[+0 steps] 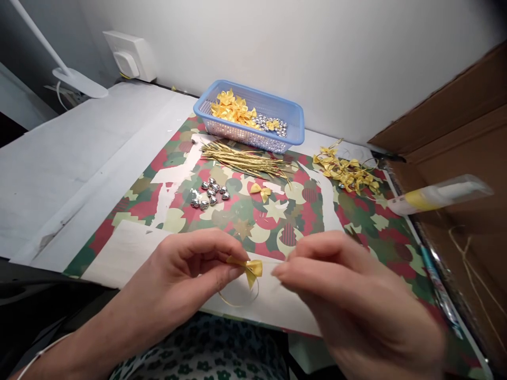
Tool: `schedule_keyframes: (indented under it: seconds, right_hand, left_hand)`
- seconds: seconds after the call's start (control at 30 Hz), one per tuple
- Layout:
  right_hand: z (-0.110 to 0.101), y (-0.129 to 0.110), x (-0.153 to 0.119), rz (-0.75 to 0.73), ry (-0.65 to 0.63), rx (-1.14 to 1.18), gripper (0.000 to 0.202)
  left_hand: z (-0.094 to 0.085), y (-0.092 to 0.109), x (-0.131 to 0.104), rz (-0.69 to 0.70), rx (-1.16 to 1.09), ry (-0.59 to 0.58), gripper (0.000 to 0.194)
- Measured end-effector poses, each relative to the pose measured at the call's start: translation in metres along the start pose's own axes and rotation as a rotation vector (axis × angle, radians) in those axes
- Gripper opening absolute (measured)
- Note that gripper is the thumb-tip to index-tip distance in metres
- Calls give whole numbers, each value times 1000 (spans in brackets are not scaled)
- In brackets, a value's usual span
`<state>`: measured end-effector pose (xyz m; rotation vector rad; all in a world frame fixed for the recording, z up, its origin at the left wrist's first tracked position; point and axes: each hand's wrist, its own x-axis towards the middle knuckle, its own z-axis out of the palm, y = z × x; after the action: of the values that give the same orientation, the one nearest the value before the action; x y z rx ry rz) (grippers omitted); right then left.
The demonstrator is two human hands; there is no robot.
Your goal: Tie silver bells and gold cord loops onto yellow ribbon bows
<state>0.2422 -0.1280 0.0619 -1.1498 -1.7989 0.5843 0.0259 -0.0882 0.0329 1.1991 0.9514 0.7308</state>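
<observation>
My left hand [190,272] pinches a small yellow ribbon bow [254,270] between thumb and forefinger. A thin gold cord loop [238,305] curves down beneath the bow. Close by on the right, my right hand [348,290] is closed, thumb and fingertips pressed together; it is slightly blurred, and whatever sits in the pinch is too small to make out. Beyond the hands lie several silver jingle bells [213,199] and a loose yellow bow [261,191]. Farther back rests a bundle of gold cords [245,160].
A blue basket [295,119] with yellow bows and silver bells stands by the wall. Right of it is a pile of bows on cords [348,171]. A clear tube with a yellow band [420,200] leans near a cardboard box [447,148]. A lamp base [81,82] stands far left.
</observation>
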Motion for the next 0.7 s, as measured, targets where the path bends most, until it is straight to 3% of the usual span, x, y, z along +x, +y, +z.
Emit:
schedule_keyframes:
  seconds: [0.1, 0.27, 0.43, 0.7]
  right_hand:
    - [6, 7, -3, -10, -120, -80, 35]
    - [7, 10, -9, -11, -177, -232, 41]
    - [6, 7, -11, -73, -183, -374, 39]
    - [9, 8, -7, -121, -173, -404, 29]
  left_hand:
    - [-2, 4, -2, -29, 13, -17, 6]
    - [-3, 1, -4, -64, -36, -27, 10]
    - [-2, -1, -2, -68, -77, -22, 13]
    - [-1, -1, -1, -76, -70, 13, 16]
